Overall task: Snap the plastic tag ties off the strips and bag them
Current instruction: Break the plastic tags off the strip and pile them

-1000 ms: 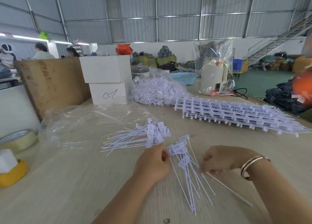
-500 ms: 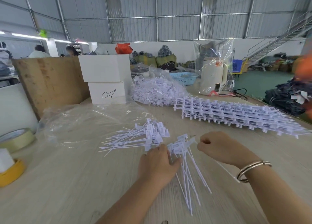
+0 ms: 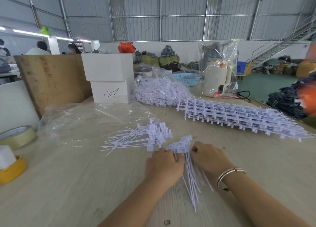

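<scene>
A small bundle of loose white tag ties (image 3: pixel 185 151) lies on the wooden table (image 3: pixel 68 184), heads pointing away from me. My left hand (image 3: pixel 164 167) and my right hand (image 3: pixel 209 158) close in on it from both sides, fingers curled round the ties just below the heads. A second loose pile of ties (image 3: pixel 145 138) lies to the left of it. A stack of uncut tie strips (image 3: pixel 239 117) sits at the right. An empty clear plastic bag (image 3: pixel 89 120) lies flat at the left, and a filled bag of ties (image 3: pixel 159 90) stands behind.
Two stacked white boxes (image 3: pixel 109 78) and a wooden board (image 3: pixel 51 78) stand at the back left. Tape rolls (image 3: pixel 17 138) sit at the left edge. A bagged white kettle (image 3: pixel 217 79) and a blue basket (image 3: pixel 187 79) are at the back. People work far left.
My right hand has come in from the right and closed on the bundle beside my left hand. The ties have been gathered tighter and straighter between both hands.
</scene>
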### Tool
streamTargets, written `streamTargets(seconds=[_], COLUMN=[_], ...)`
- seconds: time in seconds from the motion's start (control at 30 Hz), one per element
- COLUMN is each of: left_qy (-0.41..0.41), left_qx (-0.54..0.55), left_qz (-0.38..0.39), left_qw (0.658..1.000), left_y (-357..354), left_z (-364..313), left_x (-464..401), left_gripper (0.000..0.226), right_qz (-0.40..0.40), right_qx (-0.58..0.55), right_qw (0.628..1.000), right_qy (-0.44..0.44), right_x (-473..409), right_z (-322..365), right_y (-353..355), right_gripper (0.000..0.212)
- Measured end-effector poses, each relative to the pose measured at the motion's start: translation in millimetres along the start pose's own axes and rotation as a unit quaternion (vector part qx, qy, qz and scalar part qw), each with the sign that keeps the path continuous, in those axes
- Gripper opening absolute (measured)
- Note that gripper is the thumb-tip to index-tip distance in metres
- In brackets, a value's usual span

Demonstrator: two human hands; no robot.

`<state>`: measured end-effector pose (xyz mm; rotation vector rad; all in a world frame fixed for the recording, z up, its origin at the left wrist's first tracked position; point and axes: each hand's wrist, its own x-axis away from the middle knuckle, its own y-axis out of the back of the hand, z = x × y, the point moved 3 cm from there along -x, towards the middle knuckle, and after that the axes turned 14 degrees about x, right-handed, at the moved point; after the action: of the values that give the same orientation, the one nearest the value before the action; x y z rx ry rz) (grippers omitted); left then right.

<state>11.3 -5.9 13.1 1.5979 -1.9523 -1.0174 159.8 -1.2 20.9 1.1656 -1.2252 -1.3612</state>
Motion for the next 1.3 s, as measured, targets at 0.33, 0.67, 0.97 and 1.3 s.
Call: streamTargets(seconds=[0.33, 0.67, 0.97, 1.3], left_qy=[0.017, -0.058, -0.154, -0.123], left_qx=[0.007, -0.169, -0.058, -0.243], left_qz=[0.050, 0.060, -0.002, -0.061], left_qw=[0.999, 0.982, 0.986, 0.960], left_y=[11, 17, 71, 105], left_z=[6, 10, 18, 101], left_x=[-3, 0, -20, -72], left_gripper=[0.037, 0.025, 0.019, 0.025], right_qz=[0.039, -0.230, -0.262, -0.195], right_qx=[-0.064, -0.319, -0.413, -0.404], right_qw=[0.987, 0.919, 0.870, 0.892], right_qy=[0.139, 0.037, -0.065, -0.060], right_x=[16, 6, -10, -29], right_z=[34, -9, -48, -42], right_y=[6, 33, 17, -3], right_gripper=[0.029, 0.046, 0.041, 0.041])
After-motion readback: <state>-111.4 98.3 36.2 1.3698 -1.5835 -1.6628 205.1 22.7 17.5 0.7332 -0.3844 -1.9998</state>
